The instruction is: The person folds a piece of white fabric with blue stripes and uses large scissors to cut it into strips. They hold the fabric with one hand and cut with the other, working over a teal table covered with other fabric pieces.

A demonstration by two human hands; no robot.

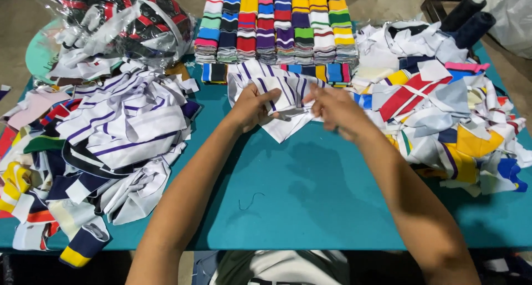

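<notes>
A white cloth piece with purple stripes (277, 85) lies bunched at the middle of the teal table (310, 207). My left hand (252, 106) grips its left part, thumb on top. My right hand (335, 108) pinches its right edge, fingers closed on the fabric. Both forearms reach in from the bottom of the view. A pointed white corner of the cloth hangs down onto the table between my hands.
A heap of white and purple striped cloth pieces (111, 135) fills the left side. A mixed coloured fabric heap (443, 102) covers the right. Stacks of coloured ribbed bands (277, 30) stand at the back. A clear plastic bag of cloth (127, 24) sits back left; dark thread cones (468, 16) back right.
</notes>
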